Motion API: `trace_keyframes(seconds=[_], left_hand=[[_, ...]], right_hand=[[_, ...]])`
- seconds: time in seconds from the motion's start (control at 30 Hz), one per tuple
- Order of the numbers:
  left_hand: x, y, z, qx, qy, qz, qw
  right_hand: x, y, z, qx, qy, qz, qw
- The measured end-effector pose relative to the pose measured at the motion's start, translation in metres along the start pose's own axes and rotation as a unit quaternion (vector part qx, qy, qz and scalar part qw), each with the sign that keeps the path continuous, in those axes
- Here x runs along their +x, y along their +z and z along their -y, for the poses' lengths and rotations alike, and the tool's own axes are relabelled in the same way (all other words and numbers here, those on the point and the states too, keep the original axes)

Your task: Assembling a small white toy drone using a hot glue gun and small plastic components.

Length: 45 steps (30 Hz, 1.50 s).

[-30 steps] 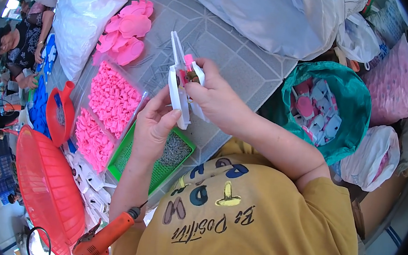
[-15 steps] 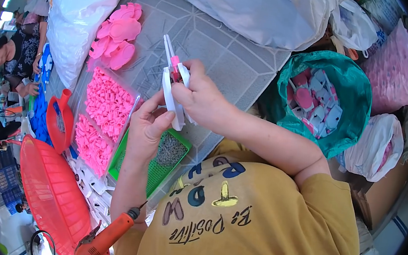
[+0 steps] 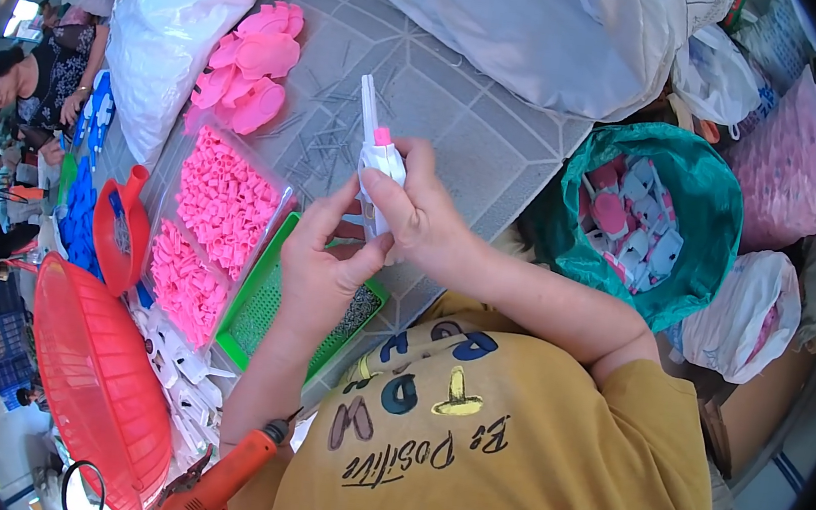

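Above the table in front of me, both hands hold a white plastic housing (image 3: 382, 163) with two long white prongs and a small pink piece at their base. My right hand (image 3: 428, 212) grips its upper part, thumb lying along the shell. My left hand (image 3: 318, 250) pinches the lower end between fingers and thumb. Thin metal pins (image 3: 324, 150) lie scattered on the table beyond. Below my left hand stands a green perforated tray (image 3: 251, 308) with small metal screws (image 3: 360, 308) in it. Beside it, a clear divided box holds small pink plastic parts (image 3: 223, 199).
Flat pink pieces (image 3: 261, 57) are piled at the far left. A red scoop (image 3: 122, 248), red basket (image 3: 102, 381), white parts (image 3: 183, 370) and orange electric screwdriver (image 3: 226, 481) lie left. At right, a green bag (image 3: 702, 238) holds white-and-pink pieces. Another person (image 3: 51, 78) sits far left.
The two white shell halves, spread apart before with the pink piece between them, are now together. My left hand has moved slightly right, its fingers now around the lower end.
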<state>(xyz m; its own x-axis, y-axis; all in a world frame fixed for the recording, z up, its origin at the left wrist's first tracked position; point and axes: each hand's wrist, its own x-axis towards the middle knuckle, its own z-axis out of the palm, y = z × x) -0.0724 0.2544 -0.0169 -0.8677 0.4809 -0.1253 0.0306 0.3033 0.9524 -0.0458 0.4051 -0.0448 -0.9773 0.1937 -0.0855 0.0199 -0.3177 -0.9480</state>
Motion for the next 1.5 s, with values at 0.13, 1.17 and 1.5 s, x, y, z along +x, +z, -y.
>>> trace_keyframes(seconds=[0.13,1.17,1.5], left_hand=[[-0.002,0.010,-0.016,0.116,0.062,-0.048,0.990],[-0.007,0.007,-0.008,-0.248,-0.055,0.005,0.967],[-0.002,-0.005,-0.018,-0.082,0.017,-0.005,0.996]], right_hand=[[0.000,0.001,0.000,0.098,0.008,0.002,0.995],[0.027,-0.017,0.020,0.428,0.113,0.096,0.892],[0.016,-0.033,0.025,0.255,-0.015,0.182,0.950]])
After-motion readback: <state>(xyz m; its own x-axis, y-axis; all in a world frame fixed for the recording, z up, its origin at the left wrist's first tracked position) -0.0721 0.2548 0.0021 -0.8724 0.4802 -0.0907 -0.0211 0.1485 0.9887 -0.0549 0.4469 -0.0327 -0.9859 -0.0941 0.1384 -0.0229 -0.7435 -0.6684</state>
